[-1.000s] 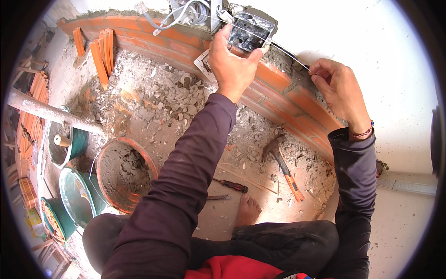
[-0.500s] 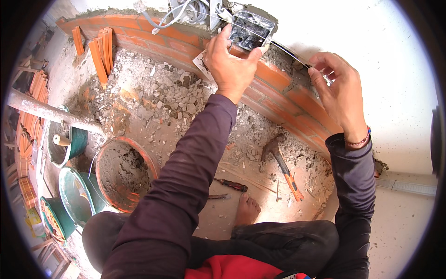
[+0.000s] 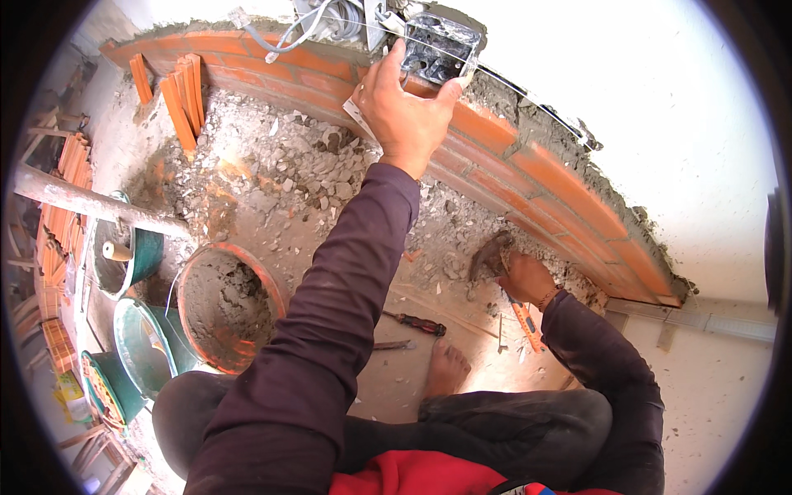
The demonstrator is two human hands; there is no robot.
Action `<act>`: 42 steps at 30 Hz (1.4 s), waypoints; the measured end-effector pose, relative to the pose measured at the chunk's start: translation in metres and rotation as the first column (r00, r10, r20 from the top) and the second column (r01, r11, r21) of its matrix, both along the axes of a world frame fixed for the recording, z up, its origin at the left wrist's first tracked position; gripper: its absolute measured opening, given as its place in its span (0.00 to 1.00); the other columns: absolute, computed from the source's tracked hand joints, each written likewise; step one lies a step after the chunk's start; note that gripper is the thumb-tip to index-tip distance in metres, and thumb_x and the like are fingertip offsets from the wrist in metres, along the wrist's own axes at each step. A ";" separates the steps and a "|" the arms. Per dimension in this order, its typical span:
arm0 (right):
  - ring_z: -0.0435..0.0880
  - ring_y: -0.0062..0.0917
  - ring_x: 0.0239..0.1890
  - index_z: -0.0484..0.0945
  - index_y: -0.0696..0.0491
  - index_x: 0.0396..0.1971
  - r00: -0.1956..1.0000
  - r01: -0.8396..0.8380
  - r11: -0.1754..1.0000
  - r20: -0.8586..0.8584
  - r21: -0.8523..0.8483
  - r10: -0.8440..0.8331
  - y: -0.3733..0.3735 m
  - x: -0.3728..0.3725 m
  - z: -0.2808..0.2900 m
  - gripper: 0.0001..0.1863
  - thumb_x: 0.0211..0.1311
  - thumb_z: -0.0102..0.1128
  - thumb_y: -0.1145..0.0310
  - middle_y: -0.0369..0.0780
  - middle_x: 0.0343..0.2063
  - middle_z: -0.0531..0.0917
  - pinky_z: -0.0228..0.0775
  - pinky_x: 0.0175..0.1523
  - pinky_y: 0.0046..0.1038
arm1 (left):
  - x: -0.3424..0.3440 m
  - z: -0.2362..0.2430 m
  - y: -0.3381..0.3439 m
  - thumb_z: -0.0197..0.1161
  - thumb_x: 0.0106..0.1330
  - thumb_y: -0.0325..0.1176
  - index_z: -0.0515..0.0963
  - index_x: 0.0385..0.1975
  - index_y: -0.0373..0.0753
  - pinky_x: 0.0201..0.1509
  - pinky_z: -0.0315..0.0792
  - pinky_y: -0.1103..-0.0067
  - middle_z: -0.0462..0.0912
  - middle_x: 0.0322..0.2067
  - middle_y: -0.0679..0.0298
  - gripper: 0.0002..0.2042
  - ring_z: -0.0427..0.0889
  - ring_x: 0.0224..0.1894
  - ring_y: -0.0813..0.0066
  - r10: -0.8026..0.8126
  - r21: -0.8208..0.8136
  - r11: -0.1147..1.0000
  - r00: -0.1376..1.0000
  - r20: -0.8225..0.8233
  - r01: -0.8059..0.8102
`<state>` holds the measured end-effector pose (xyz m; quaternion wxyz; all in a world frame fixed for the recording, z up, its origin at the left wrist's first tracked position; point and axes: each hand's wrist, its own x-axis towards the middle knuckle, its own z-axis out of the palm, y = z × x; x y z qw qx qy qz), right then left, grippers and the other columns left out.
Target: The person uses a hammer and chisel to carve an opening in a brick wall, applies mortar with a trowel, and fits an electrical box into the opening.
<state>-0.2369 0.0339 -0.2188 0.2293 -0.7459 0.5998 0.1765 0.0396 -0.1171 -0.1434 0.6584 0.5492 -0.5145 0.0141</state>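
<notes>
My left hand (image 3: pixel 410 113) reaches up to a dark, mortar-smeared electrical box (image 3: pixel 443 48) set at the top of a low brick course. Its fingers and thumb span the box's lower edge and grip it. A thin taut string (image 3: pixel 540 107) crosses the front of the box. Down on the floor, my right hand (image 3: pixel 528 279) is closed round the claw hammer (image 3: pixel 488 256) just below its head. The orange-and-black end of the handle shows beneath the hand. Some of the right fingers are hidden behind the hand itself.
Grey cables (image 3: pixel 342 21) hang left of the box. Rubble (image 3: pixel 305 165) covers the floor along the brick wall (image 3: pixel 561 186). A mortar bucket (image 3: pixel 223 309), green buckets (image 3: pixel 140 338) and a pole (image 3: pixel 99 202) stand left. A screwdriver (image 3: pixel 421 325) lies by my foot (image 3: pixel 448 369).
My right hand has left the string at the wall and come down onto the hammer on the floor. My left hand stays on the electrical box.
</notes>
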 end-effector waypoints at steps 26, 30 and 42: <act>0.74 0.29 0.22 0.73 0.47 0.23 0.417 -0.359 0.677 0.538 -0.643 0.732 0.038 0.117 0.176 0.12 0.35 0.64 0.64 0.33 0.18 0.70 0.62 0.25 0.31 | -0.001 -0.013 -0.011 0.82 0.38 0.40 0.75 0.53 0.33 0.51 0.71 0.66 0.78 0.44 0.58 0.38 0.73 0.49 0.59 -0.001 -0.089 0.996 1.000 -0.019 -0.001; 0.72 0.23 0.23 0.70 0.45 0.20 0.259 -0.426 0.520 0.451 -0.741 0.854 0.041 0.143 0.171 0.11 0.37 0.64 0.62 0.30 0.18 0.67 0.60 0.26 0.28 | -0.001 -0.012 -0.011 0.83 0.37 0.42 0.76 0.52 0.34 0.53 0.68 0.63 0.78 0.43 0.58 0.39 0.72 0.49 0.58 0.001 -0.077 0.997 1.000 -0.017 -0.002; 0.72 0.22 0.21 0.71 0.43 0.18 0.224 -0.424 0.472 0.416 -0.773 0.882 -0.002 0.168 0.180 0.14 0.26 0.64 0.61 0.27 0.17 0.68 0.59 0.25 0.27 | 0.001 -0.009 -0.008 0.83 0.33 0.44 0.78 0.48 0.34 0.56 0.65 0.65 0.78 0.39 0.59 0.38 0.72 0.46 0.60 0.039 -0.084 0.996 0.999 -0.003 -0.040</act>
